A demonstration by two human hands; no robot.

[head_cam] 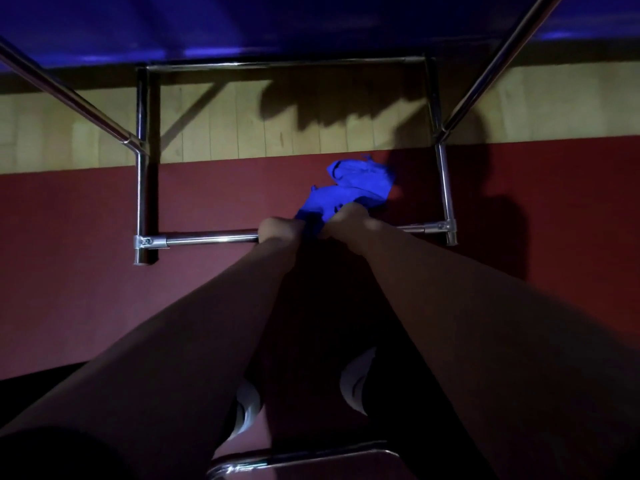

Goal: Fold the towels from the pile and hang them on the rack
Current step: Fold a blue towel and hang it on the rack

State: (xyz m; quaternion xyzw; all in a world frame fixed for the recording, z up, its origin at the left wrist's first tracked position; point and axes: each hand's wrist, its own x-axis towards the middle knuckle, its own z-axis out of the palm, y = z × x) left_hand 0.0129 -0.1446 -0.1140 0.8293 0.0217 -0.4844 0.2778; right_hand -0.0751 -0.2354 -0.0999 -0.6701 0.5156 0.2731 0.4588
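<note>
Gripping towel (353, 181) with left hand (277, 230) and right hand (346, 221), fingers clenched, bar (211, 237) just beneath; bunched beyond fingertips, probably for draping over.

We see a bright blue towel (349, 188), crumpled and bunched, at the near low crossbar of the chrome tube rack (207, 237), right of the bar's middle

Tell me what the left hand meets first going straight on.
First the crumpled bright blue towel that the left hand grips at the shiny metal rack bar; beyond, probably red floor, depth unclear.
</note>
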